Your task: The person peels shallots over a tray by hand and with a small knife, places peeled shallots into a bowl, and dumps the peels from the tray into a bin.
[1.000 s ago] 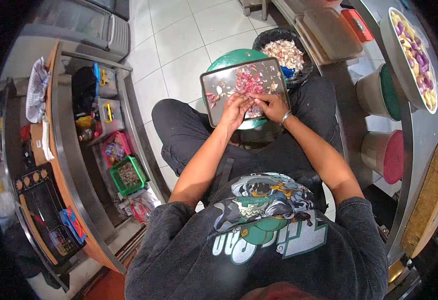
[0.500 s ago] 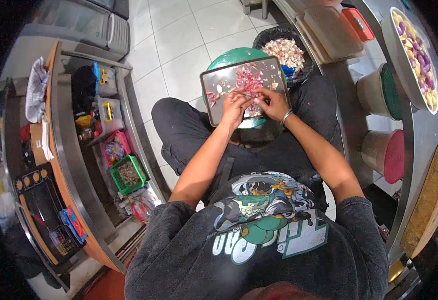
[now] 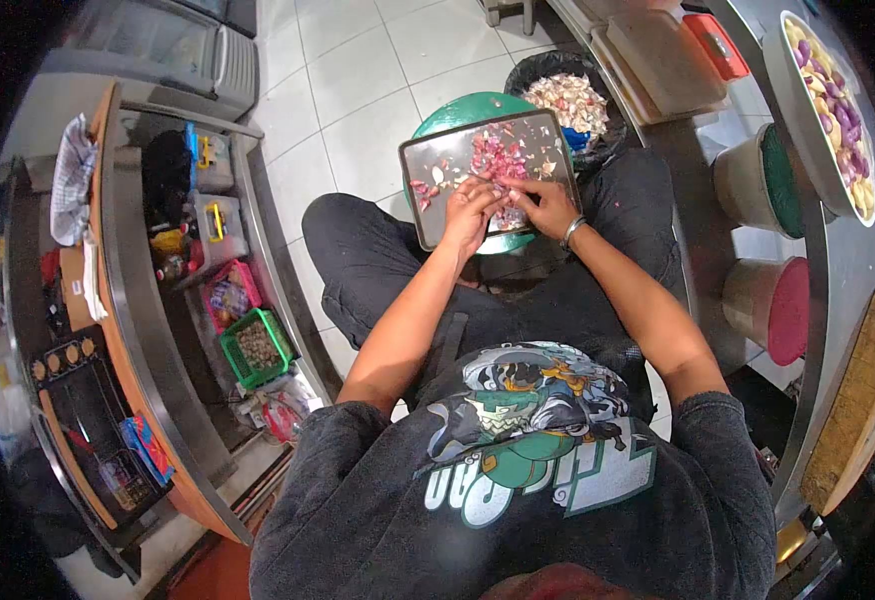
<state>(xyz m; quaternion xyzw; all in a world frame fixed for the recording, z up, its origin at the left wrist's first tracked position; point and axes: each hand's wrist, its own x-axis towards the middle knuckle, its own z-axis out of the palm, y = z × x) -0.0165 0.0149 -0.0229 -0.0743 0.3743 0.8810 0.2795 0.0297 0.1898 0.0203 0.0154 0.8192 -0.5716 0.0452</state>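
Note:
A metal tray (image 3: pixel 436 152) with a dark rim lies across a round green stool top (image 3: pixel 470 106) between my knees. Pink and reddish shallot pieces and skins (image 3: pixel 498 152) are heaped at its middle, with paler bits scattered around. Over the near part of the tray, my left hand (image 3: pixel 471 212) has its fingers curled in. My right hand (image 3: pixel 548 210), with a bracelet at the wrist, meets it fingertip to fingertip in a pinch. Whatever sits between the fingers is too small and covered to name.
A black-lined bin (image 3: pixel 568 100) full of pale skins stands just beyond the tray. On the right counter is a white tray (image 3: pixel 786 110) of peeled shallots and garlic. Lidded buckets (image 3: pixel 748 185) stand below it. Shelves with a green basket (image 3: pixel 248 375) line the left.
Both hands stay close together over the tray; the fingers have shifted slightly, and the right hand's fingertips sit a little lower. The tray and surroundings look the same.

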